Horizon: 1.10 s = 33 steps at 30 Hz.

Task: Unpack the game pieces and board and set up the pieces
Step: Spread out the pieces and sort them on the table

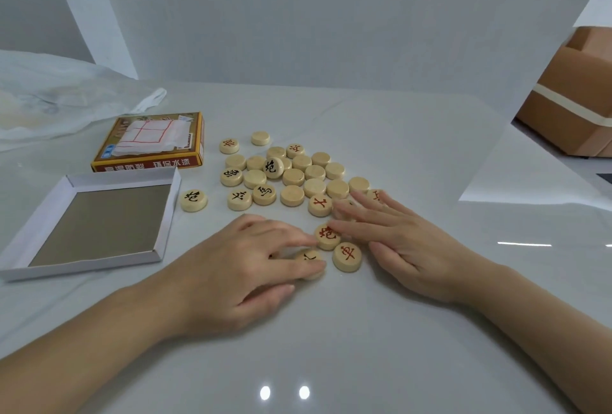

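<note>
Several round wooden game pieces (293, 177) lie in a loose heap on the white table (331, 331), some face up with black or red characters, many blank side up. My left hand (245, 264) lies flat with its fingertips on a piece (309, 257) marked in black. My right hand (390, 238) lies flat beside it, fingers straight, touching a red-marked piece (327, 235) and covering others. Another red-marked piece (347, 256) sits between my hands. The folded board sheet (149, 135) rests on the yellow box (149, 145).
The empty white box half (167, 218) lies open at the left. A crumpled white plastic bag (56, 95) is at the far left. A brown cardboard box (573, 95) stands at the far right, past the table's edge.
</note>
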### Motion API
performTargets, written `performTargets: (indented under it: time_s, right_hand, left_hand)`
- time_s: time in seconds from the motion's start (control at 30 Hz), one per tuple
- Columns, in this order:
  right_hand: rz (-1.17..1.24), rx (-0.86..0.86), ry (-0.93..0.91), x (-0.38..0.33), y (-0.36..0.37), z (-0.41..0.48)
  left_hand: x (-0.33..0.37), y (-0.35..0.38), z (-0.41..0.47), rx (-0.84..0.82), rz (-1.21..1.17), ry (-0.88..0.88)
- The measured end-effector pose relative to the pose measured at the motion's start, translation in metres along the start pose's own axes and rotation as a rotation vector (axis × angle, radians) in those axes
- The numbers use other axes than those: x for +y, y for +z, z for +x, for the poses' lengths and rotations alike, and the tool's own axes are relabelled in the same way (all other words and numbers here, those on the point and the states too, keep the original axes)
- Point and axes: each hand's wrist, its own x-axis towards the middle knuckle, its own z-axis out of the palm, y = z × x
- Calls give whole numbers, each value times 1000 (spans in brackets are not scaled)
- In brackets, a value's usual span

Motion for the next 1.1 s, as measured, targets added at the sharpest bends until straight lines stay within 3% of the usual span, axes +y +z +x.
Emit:
performTargets:
  time_s: [0.1, 0.23, 0.3, 0.4, 0.5, 0.63, 0.87, 1.1]
  right_hand:
    - [36, 37, 130, 6, -4, -2]
    - [46, 34, 160, 5, -2, 1]
    - [45, 120, 194, 4, -2, 7]
    - [1, 311, 355, 8, -7, 29]
    - [58, 259, 487, 15, -14, 56]
    - [68, 163, 490, 18, -15, 77]
    - [142, 268, 427, 12, -13, 75]
    - [247, 365, 478, 19, -6, 72]
  left_hand:
    - [-11, -3, -11, 40, -15, -42]
    - [-27, -9, -31, 88, -1, -122]
    - [-29, -12, -33, 134, 3, -155]
    - [-25, -14, -11, 262, 14, -312]
    - [-27, -9, 29, 217, 50, -467]
    - [-42, 1, 62, 99, 141, -518]
    - [-56, -1, 52, 140, 98, -547]
    - [-66, 0, 43, 157, 19, -623]
